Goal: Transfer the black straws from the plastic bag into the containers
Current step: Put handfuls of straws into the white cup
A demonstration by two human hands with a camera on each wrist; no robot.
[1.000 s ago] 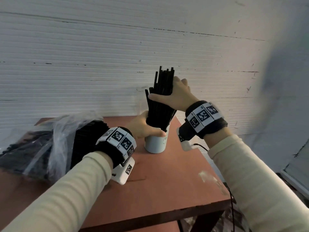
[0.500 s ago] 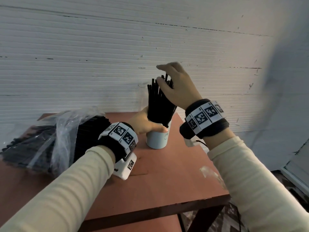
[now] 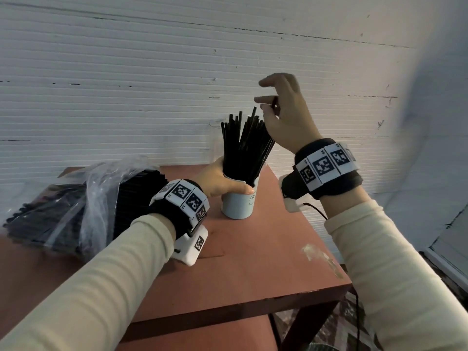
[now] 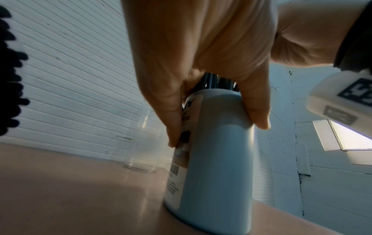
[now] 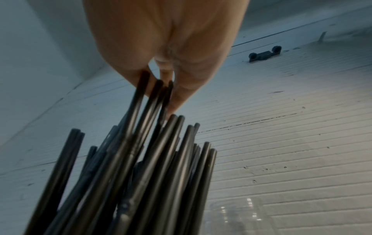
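A pale blue cup [image 3: 238,206] [image 4: 211,159] stands on the red-brown table [image 3: 253,262], packed with upright black straws [image 3: 243,148] [image 5: 141,159]. My left hand [image 3: 222,183] [image 4: 201,63] grips the cup just under its rim, with thumb and fingers curled round it. Above the bundle, my right hand [image 3: 263,97] [image 5: 167,47] is raised, and its thumb and fingers pinch the tips of a few taller straws. A clear plastic bag [image 3: 76,198] lies on the table's left side and holds many more black straws.
An empty clear glass [image 4: 141,151] [image 5: 237,217] stands just behind the cup, by the white ribbed wall. The table's right and front edges are close to the cup. Floor shows beyond them.
My right hand let go of the bundle's side, moved over the straw tops, then rose up and to the right. The bundle has sunk into the cup and fanned out. My left hand stayed on the cup.
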